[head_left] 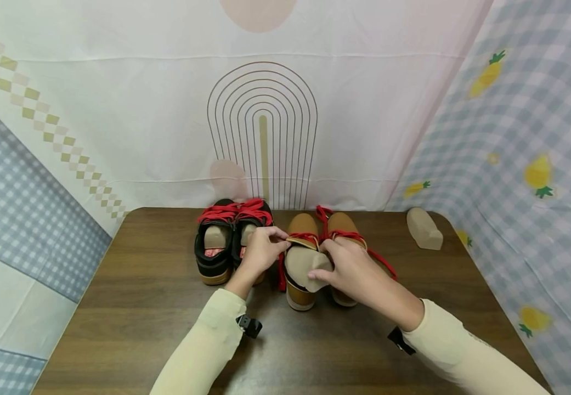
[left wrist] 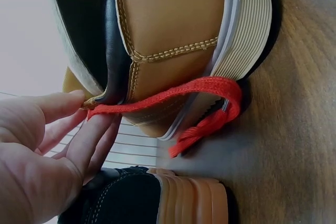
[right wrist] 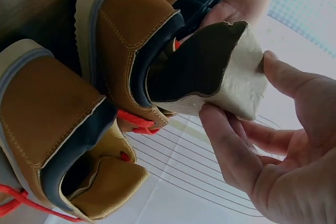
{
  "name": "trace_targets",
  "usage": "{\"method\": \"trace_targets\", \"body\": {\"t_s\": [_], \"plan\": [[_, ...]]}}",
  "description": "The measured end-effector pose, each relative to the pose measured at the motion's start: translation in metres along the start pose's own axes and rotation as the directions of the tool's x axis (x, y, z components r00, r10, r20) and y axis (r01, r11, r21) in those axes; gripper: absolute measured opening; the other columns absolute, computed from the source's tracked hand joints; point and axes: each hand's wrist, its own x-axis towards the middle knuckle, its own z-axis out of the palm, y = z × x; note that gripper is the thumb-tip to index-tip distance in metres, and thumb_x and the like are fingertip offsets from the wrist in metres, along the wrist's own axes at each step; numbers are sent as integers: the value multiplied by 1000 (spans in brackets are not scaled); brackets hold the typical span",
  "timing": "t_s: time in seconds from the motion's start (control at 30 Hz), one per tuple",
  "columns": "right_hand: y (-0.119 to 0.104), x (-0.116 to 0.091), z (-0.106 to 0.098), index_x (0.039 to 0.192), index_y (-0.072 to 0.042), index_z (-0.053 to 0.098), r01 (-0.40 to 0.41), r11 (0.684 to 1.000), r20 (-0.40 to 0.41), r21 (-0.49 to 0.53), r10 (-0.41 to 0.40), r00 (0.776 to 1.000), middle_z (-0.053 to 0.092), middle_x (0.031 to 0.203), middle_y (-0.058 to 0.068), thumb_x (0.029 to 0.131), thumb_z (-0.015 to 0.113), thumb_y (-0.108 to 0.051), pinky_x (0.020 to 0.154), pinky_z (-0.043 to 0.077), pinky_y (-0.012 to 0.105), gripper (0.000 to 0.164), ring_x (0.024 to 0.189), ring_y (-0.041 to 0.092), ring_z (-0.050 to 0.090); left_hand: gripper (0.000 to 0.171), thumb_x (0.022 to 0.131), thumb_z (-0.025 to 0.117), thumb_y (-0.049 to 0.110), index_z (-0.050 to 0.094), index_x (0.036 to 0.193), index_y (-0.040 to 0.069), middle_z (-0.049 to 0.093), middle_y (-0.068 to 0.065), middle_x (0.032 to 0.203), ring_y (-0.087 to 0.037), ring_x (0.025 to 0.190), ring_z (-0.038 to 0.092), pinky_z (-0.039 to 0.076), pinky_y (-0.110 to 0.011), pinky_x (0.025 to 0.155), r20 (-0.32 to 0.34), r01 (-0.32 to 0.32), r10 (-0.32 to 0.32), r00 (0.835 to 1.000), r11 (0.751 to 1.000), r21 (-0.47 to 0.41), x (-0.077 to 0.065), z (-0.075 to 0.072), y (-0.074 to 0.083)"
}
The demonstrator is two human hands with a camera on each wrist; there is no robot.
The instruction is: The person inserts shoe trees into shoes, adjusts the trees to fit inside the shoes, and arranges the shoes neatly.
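Note:
A tan shoe with a dark collar and red laces stands at the middle of the table. My left hand pinches the left edge of its opening between thumb and fingers, right where the red lace comes out. Between the thumb and fingers of my right hand is the heel end of a hollow, grey-beige moulded-pulp shoe insert. The insert's front part goes down into the shoe opening and is hidden there. Close on the right stands the matching tan shoe, partly behind my right hand in the head view.
Left of the tan pair stand two black shoes with red laces and pulp inserts inside. Another pulp insert lies at the far right corner of the brown wooden table. Patterned cloth hangs behind and at both sides.

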Motion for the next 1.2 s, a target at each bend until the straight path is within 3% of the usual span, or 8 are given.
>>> {"method": "trace_targets", "body": {"t_s": [0.4,0.6,0.8,0.97,1.2], "plan": [[3,12,16,96,-7,63,2,1000,-38,11,-1,999,53,74,-1,78,89,-42,59,41,31,47,67,15,48,4,91,78,12,79,94,10,74,-3,86,-9,65,62,54,-25,59,10,-5,4,1000,1000,18,-1,0,0],[8,15,18,108,-6,69,42,999,-43,32,-40,998,69,92,4,81,87,-43,69,52,36,49,80,18,61,4,90,78,11,79,94,9,75,-4,86,-9,65,62,55,-25,58,2,-2,2,1000,1000,10,-1,0,0],[22,14,14,118,-10,73,113,989,6,95,-114,993,71,101,3,87,83,-29,72,53,31,37,82,14,63,4,90,78,11,79,94,10,74,-4,87,-9,64,62,55,-26,58,17,18,-18,1000,1000,-7,-1,1,0],[28,17,13,120,-10,74,92,982,50,166,-102,994,73,104,2,89,81,-22,73,56,29,34,83,12,66,4,90,78,12,79,94,10,75,-4,86,-8,62,62,55,-26,58,15,10,-10,1000,1000,-6,-1,0,-1],[27,20,27,118,-10,73,67,985,3,160,-68,998,69,99,2,89,81,-23,72,52,30,33,83,14,62,5,90,78,11,78,94,10,74,-3,86,-8,61,62,56,-26,57,19,8,-8,1000,1000,-17,-1,1,-2]]}}
